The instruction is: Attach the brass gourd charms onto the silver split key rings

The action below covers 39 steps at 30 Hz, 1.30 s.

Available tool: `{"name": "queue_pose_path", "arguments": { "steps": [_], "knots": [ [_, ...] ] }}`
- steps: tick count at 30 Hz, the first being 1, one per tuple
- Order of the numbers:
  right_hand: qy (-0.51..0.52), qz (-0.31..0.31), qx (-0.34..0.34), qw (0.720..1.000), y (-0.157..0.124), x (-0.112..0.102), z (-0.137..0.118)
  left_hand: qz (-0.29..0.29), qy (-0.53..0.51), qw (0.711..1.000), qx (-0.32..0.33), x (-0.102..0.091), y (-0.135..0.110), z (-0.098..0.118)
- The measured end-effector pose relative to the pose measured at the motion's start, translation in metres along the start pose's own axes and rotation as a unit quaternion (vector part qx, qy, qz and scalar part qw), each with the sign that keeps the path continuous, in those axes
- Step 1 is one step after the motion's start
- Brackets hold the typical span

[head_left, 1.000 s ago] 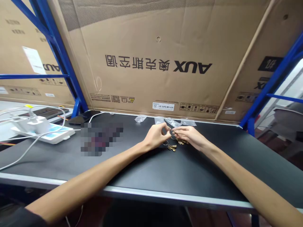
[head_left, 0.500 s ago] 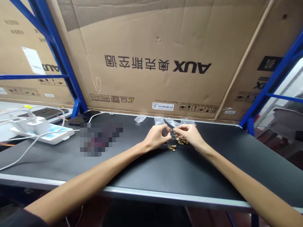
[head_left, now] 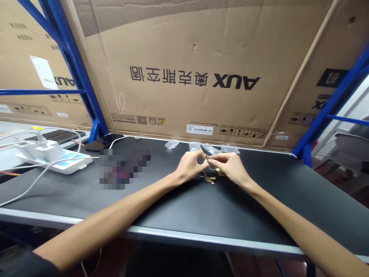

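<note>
My left hand and my right hand meet fingertip to fingertip over the black table, both pinched on a small metal ring with a brass piece. Just below them lie a loose key ring and small brass pendants on the table. More brass pieces sit partly hidden under my right hand.
Small clear plastic bags lie behind the hands against a big cardboard box. At the left stand a white power strip with cables, a dark phone and a blurred patch. Blue rack posts flank the box.
The hands have stayed together at the same spot, with only small finger shifts on the ring. The camera view moved slightly.
</note>
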State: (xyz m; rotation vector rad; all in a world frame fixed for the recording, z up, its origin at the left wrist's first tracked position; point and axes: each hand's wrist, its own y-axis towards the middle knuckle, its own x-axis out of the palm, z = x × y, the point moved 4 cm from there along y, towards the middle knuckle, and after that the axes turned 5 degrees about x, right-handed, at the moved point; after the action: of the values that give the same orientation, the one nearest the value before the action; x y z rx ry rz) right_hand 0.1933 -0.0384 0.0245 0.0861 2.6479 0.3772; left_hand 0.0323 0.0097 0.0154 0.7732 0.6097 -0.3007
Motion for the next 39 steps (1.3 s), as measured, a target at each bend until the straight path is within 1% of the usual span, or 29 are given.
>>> {"name": "queue_pose_path", "arguments": {
  "steps": [4,6,10,14,17,20,24,27,29,32,33,35,37,39],
  "knots": [
    [0.047,0.044,0.006,0.998,0.002,-0.003,0.003,-0.001,-0.015,1.0,0.004,0.0,0.001,0.0],
    [0.058,0.053,0.006,0.997,0.003,-0.004,0.004,-0.005,-0.024,1.0,0.003,0.002,0.001,-0.001],
    [0.048,0.047,-0.008,0.998,0.001,-0.003,0.001,-0.019,-0.037,0.999,0.01,0.005,-0.001,-0.001],
    [0.022,0.036,-0.021,0.999,-0.001,-0.002,-0.002,-0.017,-0.04,0.999,0.014,0.005,-0.002,-0.001],
    [-0.012,0.026,-0.055,0.998,-0.001,-0.003,-0.004,-0.017,-0.033,0.999,0.009,0.004,-0.001,-0.001],
    [-0.078,0.02,-0.1,0.992,0.0,-0.005,-0.006,-0.018,-0.026,0.999,0.008,0.002,0.0,0.001],
    [-0.186,0.024,-0.154,0.97,-0.001,-0.005,-0.011,0.007,-0.031,0.999,-0.01,-0.001,0.0,0.004],
    [-0.233,0.027,-0.188,0.954,-0.003,-0.003,-0.015,0.013,-0.066,0.997,-0.033,-0.002,-0.001,0.005],
    [-0.244,0.014,-0.189,0.951,-0.004,-0.002,-0.015,0.015,-0.103,0.993,-0.047,-0.002,-0.001,0.004],
    [-0.231,-0.017,-0.168,0.958,-0.002,-0.003,-0.012,0.014,-0.151,0.986,-0.061,-0.001,0.0,0.001],
    [-0.222,-0.02,-0.158,0.962,-0.001,-0.006,-0.011,0.011,-0.163,0.984,-0.066,-0.001,0.0,0.0],
    [-0.218,-0.005,-0.14,0.966,0.003,-0.015,-0.008,0.005,-0.18,0.981,-0.076,-0.002,0.002,-0.003],
    [-0.253,0.022,-0.13,0.958,0.008,-0.027,-0.003,-0.002,-0.19,0.978,-0.087,-0.003,0.003,-0.006],
    [-0.324,0.015,-0.117,0.939,0.014,-0.038,0.004,-0.009,-0.192,0.977,-0.093,-0.005,0.005,-0.008]
  ]
}}
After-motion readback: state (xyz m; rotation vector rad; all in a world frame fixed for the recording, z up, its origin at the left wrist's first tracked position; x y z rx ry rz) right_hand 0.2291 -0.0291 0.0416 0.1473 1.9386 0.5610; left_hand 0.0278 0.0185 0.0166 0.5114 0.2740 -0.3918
